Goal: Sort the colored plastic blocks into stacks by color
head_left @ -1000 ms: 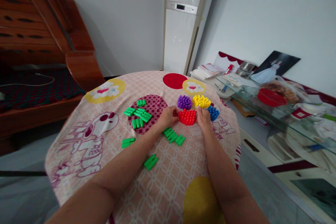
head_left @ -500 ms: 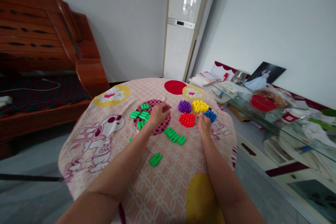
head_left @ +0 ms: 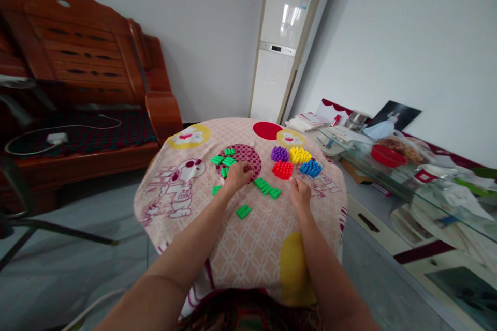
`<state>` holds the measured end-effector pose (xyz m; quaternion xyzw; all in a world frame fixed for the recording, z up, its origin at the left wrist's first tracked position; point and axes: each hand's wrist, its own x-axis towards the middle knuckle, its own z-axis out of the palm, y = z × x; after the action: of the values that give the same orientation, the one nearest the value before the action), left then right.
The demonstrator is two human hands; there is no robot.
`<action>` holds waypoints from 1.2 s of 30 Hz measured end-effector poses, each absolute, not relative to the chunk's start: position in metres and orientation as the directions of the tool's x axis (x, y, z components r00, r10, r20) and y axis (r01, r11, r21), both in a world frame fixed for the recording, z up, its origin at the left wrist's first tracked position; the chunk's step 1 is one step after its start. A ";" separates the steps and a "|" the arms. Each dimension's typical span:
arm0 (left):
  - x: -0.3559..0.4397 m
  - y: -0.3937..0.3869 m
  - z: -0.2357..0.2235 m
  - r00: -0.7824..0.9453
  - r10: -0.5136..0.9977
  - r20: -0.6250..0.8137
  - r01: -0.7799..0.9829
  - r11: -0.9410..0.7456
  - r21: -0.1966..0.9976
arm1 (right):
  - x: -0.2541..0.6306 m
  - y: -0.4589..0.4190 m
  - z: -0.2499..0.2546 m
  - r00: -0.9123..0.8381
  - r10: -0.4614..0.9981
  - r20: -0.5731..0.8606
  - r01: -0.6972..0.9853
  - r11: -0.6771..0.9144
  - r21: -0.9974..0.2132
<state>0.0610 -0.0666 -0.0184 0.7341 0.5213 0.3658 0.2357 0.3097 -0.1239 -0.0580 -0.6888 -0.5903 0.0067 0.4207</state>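
Observation:
My left hand (head_left: 239,175) hovers over or rests on the maroon checked circle of the tablecloth, fingers curled together; whatever they hold, if anything, cannot be made out. Just right of it lies a row of green plastic pieces (head_left: 267,187). Further green pieces (head_left: 228,161) lie to its left, and another green piece (head_left: 244,211) sits nearer me. My right hand (head_left: 301,192) is closed, thumb side up, just nearer than the red cluster (head_left: 282,169) of small knobbed pieces. Behind stand purple (head_left: 279,153), yellow (head_left: 300,155) and blue (head_left: 311,168) clusters.
A patterned cloth (head_left: 240,256) covers the round table. To the right runs a glass-topped cabinet (head_left: 392,176) bearing papers, a red bowl (head_left: 388,155) and bags. A wooden bench (head_left: 89,67) stands at the left, a tall white appliance (head_left: 275,77) at the back.
My right hand has drawn back from the blue cluster toward me. The left hand's fingers have curled in more, closer to the green row. The camera view has shifted.

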 end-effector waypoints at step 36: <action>0.078 -0.075 -0.060 0.352 0.913 0.206 0.161 -0.275 0.948 | 0.285 -0.146 -0.069 0.038 0.830 0.556 0.604 0.424 -0.675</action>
<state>0.0778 -0.0751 -0.0595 0.6840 0.3926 0.4121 0.4562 0.2851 -0.1462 -0.0694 -0.5242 -0.6840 0.1144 0.4943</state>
